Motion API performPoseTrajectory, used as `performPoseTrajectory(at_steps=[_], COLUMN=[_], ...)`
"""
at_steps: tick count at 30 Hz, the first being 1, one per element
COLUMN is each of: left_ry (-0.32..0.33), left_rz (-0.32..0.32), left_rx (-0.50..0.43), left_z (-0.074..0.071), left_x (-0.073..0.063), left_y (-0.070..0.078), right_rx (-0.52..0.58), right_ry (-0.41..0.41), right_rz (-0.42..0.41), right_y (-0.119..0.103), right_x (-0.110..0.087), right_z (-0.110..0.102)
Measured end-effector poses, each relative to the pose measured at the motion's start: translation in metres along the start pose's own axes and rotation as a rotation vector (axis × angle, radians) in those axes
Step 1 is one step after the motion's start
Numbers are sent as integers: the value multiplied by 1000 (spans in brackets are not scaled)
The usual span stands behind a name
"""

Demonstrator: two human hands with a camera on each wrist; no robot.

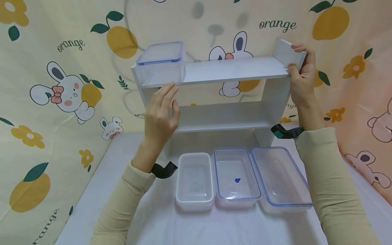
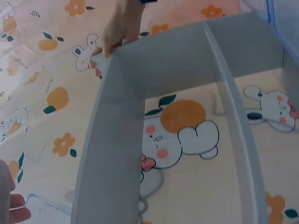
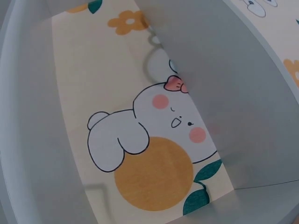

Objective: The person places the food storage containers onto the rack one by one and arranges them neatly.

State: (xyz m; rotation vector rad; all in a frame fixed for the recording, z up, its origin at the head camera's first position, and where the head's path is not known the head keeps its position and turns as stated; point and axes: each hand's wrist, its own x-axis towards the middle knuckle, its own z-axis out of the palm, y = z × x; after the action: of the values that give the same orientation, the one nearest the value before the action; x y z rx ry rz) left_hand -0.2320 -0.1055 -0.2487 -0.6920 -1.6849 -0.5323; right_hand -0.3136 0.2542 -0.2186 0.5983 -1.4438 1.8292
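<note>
My right hand (image 1: 303, 76) grips the raised right end panel (image 1: 289, 54) of a white shelf unit (image 1: 232, 71), thumb on the inner face and fingers over the edge. The left hand (image 1: 160, 114) is raised with fairly straight fingers, its fingertips overlapping the lower front of a clear box with a blue-rimmed lid (image 1: 160, 56). That box sits at the left end of the top board. In the left wrist view, the shelf unit (image 2: 182, 60) appears turned, with the right hand (image 2: 117, 35) at its far end and left fingers (image 2: 18, 214) at the lower left.
Three lidded clear boxes stand in a row before the shelf: a white-lidded box (image 1: 195, 178), a blue-rimmed box (image 1: 237, 177) and a wider blue-rimmed box (image 1: 281, 177). A white tablecloth (image 1: 153, 217) lies beneath them. Patterned cloth (image 1: 70, 143) hangs behind.
</note>
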Motion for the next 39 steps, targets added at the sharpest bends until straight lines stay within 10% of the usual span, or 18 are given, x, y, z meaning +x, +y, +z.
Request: performPoseTrajectory(at_steps=[16,39], left_ry=[-129,-475], left_rz=[-58,-632], left_rx=[-151,-604], left_z=[-7,-15], left_x=[-24,-84], left_y=[16,23], right_rx=[8,5], right_ry=[5,9], right_rz=[6,0], right_y=[-3,-9], right_x=[1,-2], right_z=[0,6])
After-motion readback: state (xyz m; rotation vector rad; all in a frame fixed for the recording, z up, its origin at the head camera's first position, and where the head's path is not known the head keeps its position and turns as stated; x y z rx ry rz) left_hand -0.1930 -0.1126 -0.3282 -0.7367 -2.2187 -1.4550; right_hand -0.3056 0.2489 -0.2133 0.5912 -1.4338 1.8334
